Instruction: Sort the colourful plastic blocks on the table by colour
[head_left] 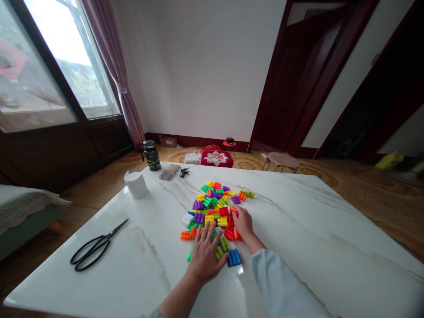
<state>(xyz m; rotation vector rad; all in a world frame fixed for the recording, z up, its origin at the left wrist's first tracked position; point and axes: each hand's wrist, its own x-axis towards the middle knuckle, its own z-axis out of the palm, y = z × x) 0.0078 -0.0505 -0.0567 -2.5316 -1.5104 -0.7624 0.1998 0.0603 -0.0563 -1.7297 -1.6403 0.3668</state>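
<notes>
Many colourful plastic blocks (210, 202) lie in a loose pile on the white marbled table (285, 265). My left hand (207, 255) rests palm down over the near part of the pile, fingers spread, with green blocks under and beside it. A blue block (234, 257) lies just right of its thumb. At the pile's right side is my right hand (243, 222), its fingers bent over red and orange blocks. Its fingertips touch an orange piece; whether they grip it is unclear.
Black-handled scissors (96, 249) lie at the left, points away. Further back stand a white paper roll (136, 184) and a dark green bottle (151, 156), near some keys (184, 172). A stool (284, 160) stands beyond the table.
</notes>
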